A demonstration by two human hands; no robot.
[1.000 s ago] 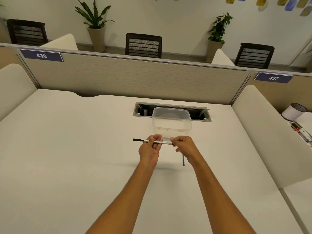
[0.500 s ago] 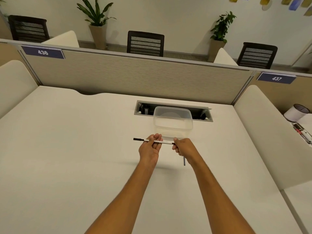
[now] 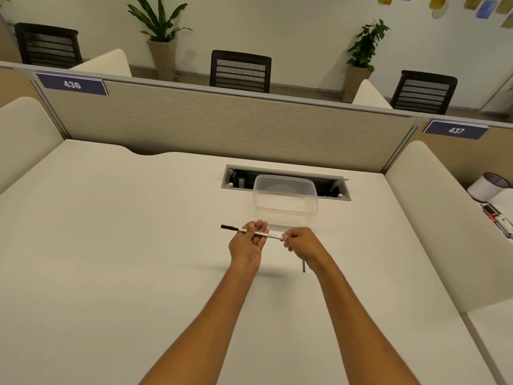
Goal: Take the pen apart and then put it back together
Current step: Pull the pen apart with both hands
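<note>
Two bare forearms reach forward over a pale desk [image 3: 111, 245]; between the hands a thin white pen [image 3: 258, 233] is held level above the desk, its black cap end [image 3: 229, 227] sticking out to the left. The left hand [image 3: 247, 244] is palm up with its fingers curled around the middle of the pen; the right hand [image 3: 301, 243] has its fingers closed in a pinch on the pen's right end, which is hidden inside the grip. A short dark rod [image 3: 304, 265], perhaps a part of the pen, lies on the desk just below the right wrist, partly covered by it. Just beyond the hands stands an open clear plastic box [image 3: 286, 202]; behind the box a cable slot [image 3: 238, 179] is set into the desk. A grey partition [image 3: 222, 126] with signs reading 436 [image 3: 72, 84] and 437 [image 3: 455, 130] closes off the far edge; past it are three dark chairs [image 3: 240, 71] and two potted plants [image 3: 159, 31] by a white wall. At the far right a white cup [image 3: 488, 187] and some markers [image 3: 498, 219] sit on a neighbouring desk.
</note>
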